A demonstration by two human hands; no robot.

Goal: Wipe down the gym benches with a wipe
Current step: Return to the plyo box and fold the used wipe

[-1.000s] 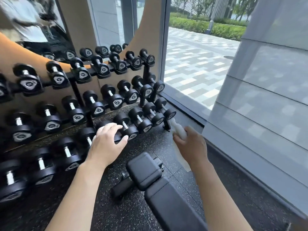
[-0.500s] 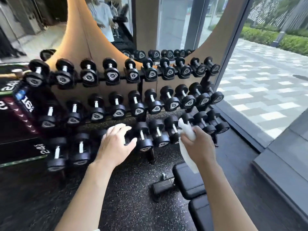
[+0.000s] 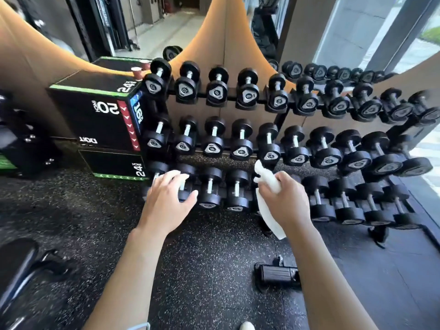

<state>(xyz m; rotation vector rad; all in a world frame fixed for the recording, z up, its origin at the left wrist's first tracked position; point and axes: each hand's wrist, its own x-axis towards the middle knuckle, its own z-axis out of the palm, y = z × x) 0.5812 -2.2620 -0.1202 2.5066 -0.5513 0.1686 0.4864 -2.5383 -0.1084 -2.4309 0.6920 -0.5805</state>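
Note:
My right hand (image 3: 284, 201) grips a white wipe (image 3: 267, 184), which is bunched above my fist and hangs down below it. My left hand (image 3: 166, 201) is held out in front of me with its fingers relaxed and spread, holding nothing, in front of the lowest row of dumbbells. Part of a black padded bench (image 3: 14, 265) shows at the lower left edge. The foot of another bench (image 3: 277, 273) lies on the floor below my right forearm.
A three-tier rack of black dumbbells (image 3: 269, 144) spans the wall ahead. Black plyo boxes (image 3: 100, 115) are stacked to its left, with a small cup (image 3: 137, 73) on top. Speckled rubber flooring (image 3: 202, 270) lies underfoot. A window (image 3: 426, 148) runs along the right.
My view has swung left along the dumbbell rack, so the bench pad has left the frame and the plyo boxes have come in. Both hands keep their pose, the right still holding the wipe.

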